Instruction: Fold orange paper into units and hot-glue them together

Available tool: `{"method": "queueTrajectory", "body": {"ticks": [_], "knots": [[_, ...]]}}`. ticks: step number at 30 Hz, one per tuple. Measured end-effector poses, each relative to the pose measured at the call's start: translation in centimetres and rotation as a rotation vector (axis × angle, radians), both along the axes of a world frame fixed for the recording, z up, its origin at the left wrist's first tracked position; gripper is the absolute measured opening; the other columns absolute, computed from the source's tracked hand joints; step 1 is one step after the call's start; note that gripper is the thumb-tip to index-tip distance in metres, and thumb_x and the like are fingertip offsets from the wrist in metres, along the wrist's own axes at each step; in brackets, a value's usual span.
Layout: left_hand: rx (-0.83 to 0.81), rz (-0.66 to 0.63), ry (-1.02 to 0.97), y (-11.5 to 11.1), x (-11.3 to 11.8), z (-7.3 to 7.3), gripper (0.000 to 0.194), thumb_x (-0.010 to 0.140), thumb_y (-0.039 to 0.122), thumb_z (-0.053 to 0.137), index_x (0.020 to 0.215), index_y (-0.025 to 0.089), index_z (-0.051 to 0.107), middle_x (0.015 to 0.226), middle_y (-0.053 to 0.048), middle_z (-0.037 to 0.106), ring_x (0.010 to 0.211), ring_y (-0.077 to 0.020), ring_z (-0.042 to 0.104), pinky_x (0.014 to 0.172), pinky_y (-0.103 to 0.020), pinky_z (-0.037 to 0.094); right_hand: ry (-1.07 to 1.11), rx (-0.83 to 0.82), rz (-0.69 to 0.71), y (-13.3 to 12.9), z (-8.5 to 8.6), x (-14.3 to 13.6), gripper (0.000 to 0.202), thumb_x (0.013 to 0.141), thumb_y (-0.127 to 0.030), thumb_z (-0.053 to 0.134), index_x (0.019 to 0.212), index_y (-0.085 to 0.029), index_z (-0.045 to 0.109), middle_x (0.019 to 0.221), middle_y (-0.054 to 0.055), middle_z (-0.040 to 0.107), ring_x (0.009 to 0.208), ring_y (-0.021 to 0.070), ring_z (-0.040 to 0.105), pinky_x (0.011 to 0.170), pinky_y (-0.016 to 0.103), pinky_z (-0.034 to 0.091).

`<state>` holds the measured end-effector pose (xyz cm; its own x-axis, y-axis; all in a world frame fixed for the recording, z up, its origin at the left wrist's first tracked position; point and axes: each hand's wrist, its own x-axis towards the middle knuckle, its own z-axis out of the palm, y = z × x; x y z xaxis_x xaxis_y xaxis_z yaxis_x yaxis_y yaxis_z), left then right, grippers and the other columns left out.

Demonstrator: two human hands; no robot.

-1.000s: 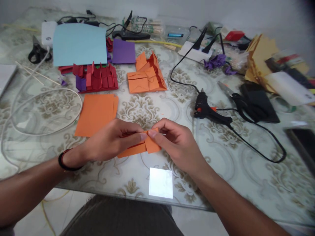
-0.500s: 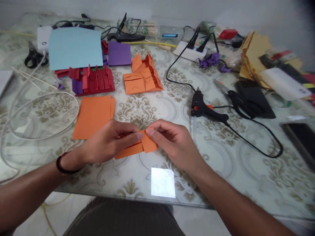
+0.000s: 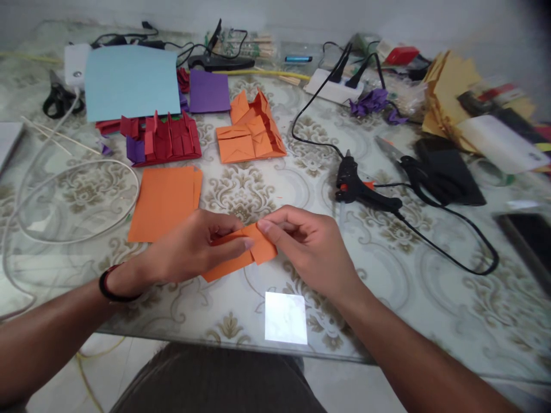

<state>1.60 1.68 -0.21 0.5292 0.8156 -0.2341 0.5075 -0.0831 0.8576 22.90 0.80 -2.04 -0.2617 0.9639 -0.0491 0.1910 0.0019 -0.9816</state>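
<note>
A folded piece of orange paper (image 3: 263,246) is held just above the table near its front edge. My left hand (image 3: 200,244) grips its left part, thumb on top and the other fingers behind. At its right end my right hand (image 3: 307,244) pinches the folded flap between thumb and fingers. To the left, partly behind my left hand, lies a stack of flat orange sheets (image 3: 163,201). Folded orange pieces (image 3: 241,143) rest beyond my hands, beside a row of folded red pieces (image 3: 172,140).
A black glue gun (image 3: 361,189) and black-handled scissors (image 3: 424,183) lie to the right. Farther back are a power strip (image 3: 327,86), a purple sheet (image 3: 209,92) and a light blue sheet (image 3: 131,83). A white cable (image 3: 81,244) loops at the left.
The held orange paper has tilted slightly, its lower left corner a little lower. Both hands keep their grip and have barely moved.
</note>
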Motion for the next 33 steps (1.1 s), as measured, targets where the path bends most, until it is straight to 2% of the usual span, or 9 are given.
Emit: {"method": "queueTrajectory", "body": {"ticks": [2, 6, 11, 16, 27, 33], "knots": [[0.002, -0.006, 0.019, 0.03, -0.02, -0.1, 0.049, 0.096, 0.04, 0.061, 0.062, 0.019, 0.033, 0.061, 0.007, 0.024, 0.056, -0.0079, 0.023, 0.048, -0.024, 0.02, -0.02, 0.015, 0.002, -0.08, -0.02, -0.03, 0.018, 0.094, -0.031, 0.07, 0.083, -0.017, 0.073, 0.066, -0.002, 0.069, 0.06, 0.0101, 0.059, 0.054, 0.023, 0.043], [-0.019, -0.015, -0.007, 0.18, -0.14, -0.19, 0.046, 0.096, 0.035, 0.06, 0.062, 0.019, 0.034, 0.061, 0.007, 0.024, 0.056, -0.008, 0.023, 0.048, -0.024, 0.019, -0.035, 0.014, 0.017, -0.16, 0.04, -0.09, 0.019, 0.095, -0.033, 0.069, 0.083, -0.018, 0.071, 0.068, -0.001, 0.069, 0.062, 0.0111, 0.06, 0.056, 0.023, 0.045], [-0.023, 0.085, -0.079, 0.54, -0.4, -0.09, 0.05, 0.096, 0.04, 0.061, 0.06, 0.019, 0.034, 0.06, 0.006, 0.024, 0.055, -0.0079, 0.023, 0.046, -0.024, 0.017, 0.025, -0.137, 0.14, 0.07, 0.26, 0.02, 0.027, 0.093, -0.042, 0.073, 0.08, -0.019, 0.068, 0.069, 0.0, 0.071, 0.065, 0.0142, 0.068, 0.059, 0.024, 0.051], [-0.064, 0.115, -0.111, 0.79, -0.57, -0.42, 0.05, 0.096, 0.038, 0.063, 0.058, 0.018, 0.038, 0.054, 0.007, 0.03, 0.051, -0.0071, 0.027, 0.045, -0.023, 0.02, 0.059, -0.228, 0.137, 0.36, 0.36, 0.15, 0.034, 0.087, -0.049, 0.079, 0.075, -0.019, 0.067, 0.07, 0.002, 0.075, 0.064, 0.0158, 0.073, 0.06, 0.025, 0.056], [-0.027, 0.125, -0.103, 0.75, -0.67, -0.6, 0.053, 0.096, 0.038, 0.064, 0.058, 0.018, 0.033, 0.054, 0.007, 0.028, 0.052, -0.0067, 0.025, 0.046, -0.023, 0.019, 0.068, -0.244, 0.142, 0.42, 0.23, 0.17, 0.034, 0.087, -0.049, 0.079, 0.077, -0.018, 0.068, 0.072, 0.003, 0.078, 0.063, 0.0156, 0.075, 0.061, 0.025, 0.057], [-0.037, 0.16, -0.131, 0.98, -0.76, -0.53, 0.05, 0.094, 0.04, 0.066, 0.058, 0.018, 0.039, 0.055, 0.007, 0.03, 0.051, -0.0069, 0.027, 0.045, -0.023, 0.021, 0.104, -0.212, 0.128, 0.52, 0.12, 0.32, 0.033, 0.093, -0.051, 0.072, 0.091, -0.019, 0.072, 0.079, 0.003, 0.08, 0.072, 0.0168, 0.078, 0.073, 0.029, 0.062]]}}
